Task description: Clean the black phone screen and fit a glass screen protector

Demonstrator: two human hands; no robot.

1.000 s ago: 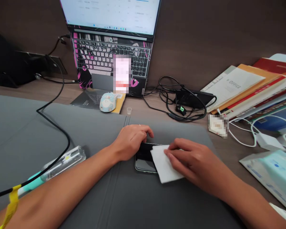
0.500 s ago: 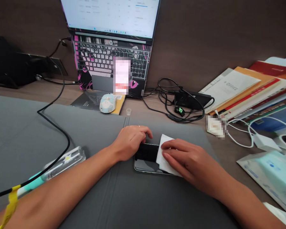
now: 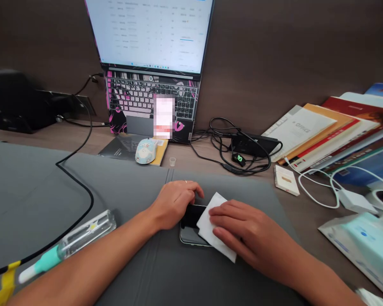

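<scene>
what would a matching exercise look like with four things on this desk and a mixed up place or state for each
Things
1. bottle
2. mouse
3. phone
4. wipe

Places and states
A. under the right hand, partly covering a screen
B. lying on its side beside the left forearm
C. dark screen facing up on the grey mat
D. just in front of the laptop

Right pairs: 1-B, 2-D, 3-C, 4-A
</scene>
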